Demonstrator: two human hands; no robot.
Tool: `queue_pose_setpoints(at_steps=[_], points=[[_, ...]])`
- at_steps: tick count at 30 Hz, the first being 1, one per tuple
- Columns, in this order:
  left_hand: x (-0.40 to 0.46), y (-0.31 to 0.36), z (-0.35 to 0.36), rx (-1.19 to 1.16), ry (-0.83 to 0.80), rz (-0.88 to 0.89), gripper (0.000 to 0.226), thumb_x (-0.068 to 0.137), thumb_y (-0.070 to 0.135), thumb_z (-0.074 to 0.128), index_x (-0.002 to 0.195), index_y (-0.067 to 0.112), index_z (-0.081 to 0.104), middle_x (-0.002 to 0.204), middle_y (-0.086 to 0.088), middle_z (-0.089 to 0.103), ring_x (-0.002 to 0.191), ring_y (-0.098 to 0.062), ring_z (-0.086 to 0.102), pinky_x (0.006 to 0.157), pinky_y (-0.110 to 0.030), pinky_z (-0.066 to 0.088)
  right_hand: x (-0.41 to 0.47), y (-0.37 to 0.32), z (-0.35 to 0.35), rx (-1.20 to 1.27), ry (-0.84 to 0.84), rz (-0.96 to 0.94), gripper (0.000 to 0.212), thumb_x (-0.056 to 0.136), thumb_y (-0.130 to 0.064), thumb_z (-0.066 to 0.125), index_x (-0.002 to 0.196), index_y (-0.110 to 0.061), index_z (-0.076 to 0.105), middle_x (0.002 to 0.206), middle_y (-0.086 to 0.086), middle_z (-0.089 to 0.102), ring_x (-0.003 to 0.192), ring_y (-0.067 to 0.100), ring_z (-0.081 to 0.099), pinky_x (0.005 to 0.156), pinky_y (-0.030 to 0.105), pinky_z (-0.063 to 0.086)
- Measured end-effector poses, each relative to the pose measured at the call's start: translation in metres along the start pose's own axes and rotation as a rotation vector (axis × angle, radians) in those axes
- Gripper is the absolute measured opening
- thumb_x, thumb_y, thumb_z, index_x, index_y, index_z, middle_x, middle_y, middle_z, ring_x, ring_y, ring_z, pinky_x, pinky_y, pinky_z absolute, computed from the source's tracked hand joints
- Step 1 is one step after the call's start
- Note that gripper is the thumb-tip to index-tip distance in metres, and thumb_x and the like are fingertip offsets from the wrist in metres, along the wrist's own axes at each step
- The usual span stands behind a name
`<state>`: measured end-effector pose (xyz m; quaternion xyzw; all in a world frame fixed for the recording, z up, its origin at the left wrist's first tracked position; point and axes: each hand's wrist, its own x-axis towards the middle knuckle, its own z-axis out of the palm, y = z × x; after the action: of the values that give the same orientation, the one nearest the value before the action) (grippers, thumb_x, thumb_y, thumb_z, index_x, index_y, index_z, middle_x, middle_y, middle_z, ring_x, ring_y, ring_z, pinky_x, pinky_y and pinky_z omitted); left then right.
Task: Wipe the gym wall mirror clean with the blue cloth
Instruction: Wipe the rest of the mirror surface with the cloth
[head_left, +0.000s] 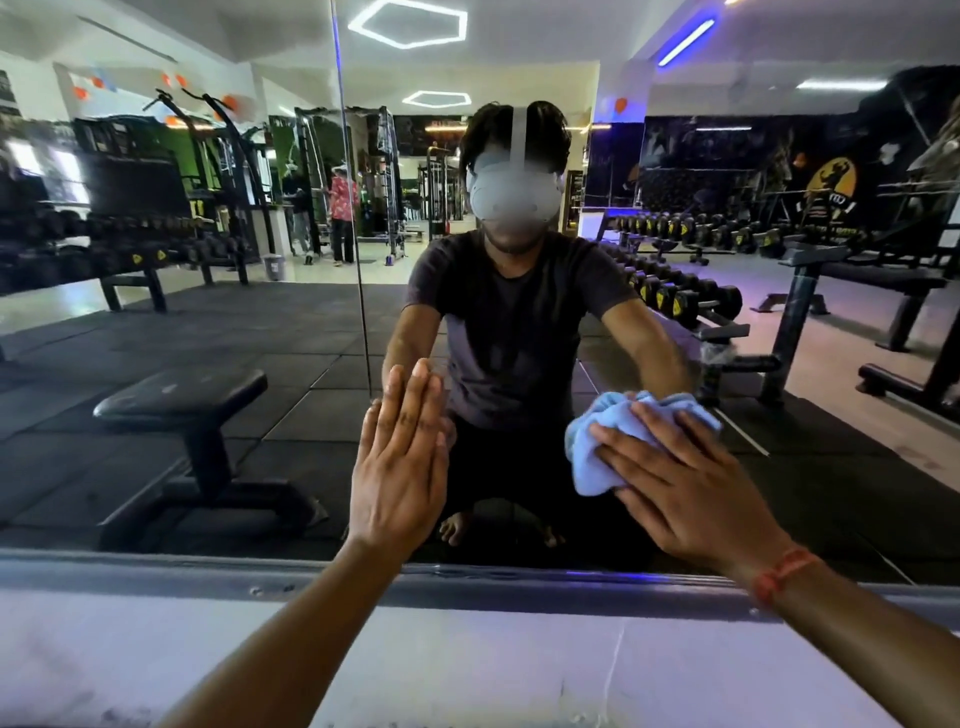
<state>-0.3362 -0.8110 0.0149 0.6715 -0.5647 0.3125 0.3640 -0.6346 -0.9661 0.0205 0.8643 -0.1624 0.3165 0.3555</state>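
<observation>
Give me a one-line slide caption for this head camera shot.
Right hand presses a blue cloth to the gym mirror while the left hand rests flat on the glass.

- Hexagonal ceiling lights (408, 23) glow white above the fingers; a blue strip light (685, 41) tints the right.
- Dim floor, bright far room.
- Edges bow, reflections smear toward corners.
</observation>
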Motion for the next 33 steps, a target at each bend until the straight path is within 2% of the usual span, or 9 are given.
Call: queue_pose_setpoints(at_steps=[4, 9, 15, 19, 22, 25, 27, 30, 33], points=[[-0.033, -0.004, 0.009, -0.015, -0.043, -0.086, 0.062, 0.106, 0.022, 0.036, 0.164, 0.020, 0.014, 0.172, 0.005, 0.003, 0.159, -0.018, -0.001, 0.128, -0.044, 0.008, -0.013, -0.027, 0.001, 0.007, -0.072, 0.102, 0.078, 0.091, -0.048, 0.063, 0.158, -0.018, 0.037, 0.168, -0.001, 0.025, 0.156, 0.036, 0.017, 0.121, 0.060, 0.023], [-0.078, -0.011, 0.025, -0.082, -0.070, -0.186, 0.063, 0.106, 0.019, 0.035, 0.164, 0.023, 0.010, 0.172, 0.006, 0.005, 0.159, -0.019, 0.001, 0.126, -0.050, 0.018, 0.026, -0.084, 0.029, 0.099, -0.128, -0.051, 0.074, 0.097, -0.050, 0.050, 0.161, -0.019, 0.030, 0.170, 0.003, 0.020, 0.159, 0.029, 0.008, 0.125, 0.056, 0.015], [-0.133, -0.018, 0.048, -0.170, -0.128, -0.219, 0.064, 0.108, 0.020, 0.034, 0.164, 0.023, 0.002, 0.173, 0.006, -0.002, 0.159, -0.017, -0.003, 0.125, -0.048, 0.013, -0.094, -0.054, 0.049, -0.014, -0.272, -0.112, 0.071, 0.095, -0.050, 0.052, 0.158, -0.022, 0.034, 0.166, 0.009, 0.031, 0.158, 0.029, 0.013, 0.124, 0.053, 0.017], [-0.152, -0.019, 0.064, -0.219, -0.118, -0.280, 0.065, 0.108, 0.022, 0.036, 0.164, 0.020, 0.003, 0.173, 0.005, -0.004, 0.159, -0.018, -0.004, 0.125, -0.049, 0.015, -0.066, -0.095, 0.062, 0.031, -0.253, -0.095, 0.077, 0.094, -0.054, 0.056, 0.160, -0.022, 0.033, 0.168, -0.002, 0.027, 0.158, 0.030, 0.015, 0.121, 0.059, 0.021], [-0.174, -0.020, 0.076, -0.254, -0.100, -0.326, 0.066, 0.107, 0.023, 0.040, 0.164, 0.014, 0.009, 0.173, 0.002, -0.001, 0.159, -0.020, -0.001, 0.125, -0.052, 0.019, -0.021, -0.142, 0.074, 0.111, -0.198, -0.129, 0.074, 0.099, -0.056, 0.046, 0.162, -0.024, 0.026, 0.170, -0.008, 0.019, 0.159, 0.027, 0.009, 0.123, 0.061, 0.014], [-0.200, -0.028, 0.088, -0.217, -0.136, -0.316, 0.070, 0.106, 0.026, 0.042, 0.164, 0.015, 0.006, 0.173, 0.000, -0.001, 0.159, -0.021, 0.000, 0.123, -0.056, 0.025, -0.019, -0.140, 0.090, 0.102, -0.169, -0.214, 0.068, 0.104, -0.049, 0.041, 0.163, -0.022, 0.023, 0.170, -0.007, 0.019, 0.159, 0.024, 0.010, 0.125, 0.059, 0.012], [-0.206, -0.030, 0.093, -0.185, -0.136, -0.312, 0.070, 0.105, 0.025, 0.043, 0.164, 0.014, 0.007, 0.173, -0.001, 0.000, 0.159, -0.022, 0.001, 0.123, -0.057, 0.026, -0.041, -0.115, 0.094, 0.054, -0.161, -0.308, 0.064, 0.104, -0.039, 0.043, 0.162, -0.020, 0.026, 0.169, -0.004, 0.025, 0.158, 0.024, 0.017, 0.125, 0.056, 0.015], [-0.204, -0.019, 0.094, -0.221, -0.116, -0.368, 0.070, 0.105, 0.026, 0.044, 0.164, 0.011, 0.010, 0.173, -0.003, 0.001, 0.159, -0.024, 0.001, 0.124, -0.057, 0.023, -0.085, -0.073, 0.093, -0.018, -0.138, -0.381, 0.068, 0.100, -0.023, 0.044, 0.163, -0.016, 0.020, 0.170, 0.000, 0.018, 0.158, 0.029, 0.013, 0.126, 0.056, 0.014], [-0.206, -0.020, 0.088, -0.195, -0.145, -0.342, 0.069, 0.105, 0.027, 0.043, 0.164, 0.012, 0.009, 0.173, -0.001, 0.001, 0.159, -0.021, 0.002, 0.124, -0.056, 0.024, -0.077, -0.068, 0.092, 0.015, -0.094, -0.397, 0.069, 0.100, -0.018, 0.041, 0.164, -0.014, 0.016, 0.164, 0.002, 0.035, 0.157, 0.031, 0.014, 0.123, 0.056, 0.019]])
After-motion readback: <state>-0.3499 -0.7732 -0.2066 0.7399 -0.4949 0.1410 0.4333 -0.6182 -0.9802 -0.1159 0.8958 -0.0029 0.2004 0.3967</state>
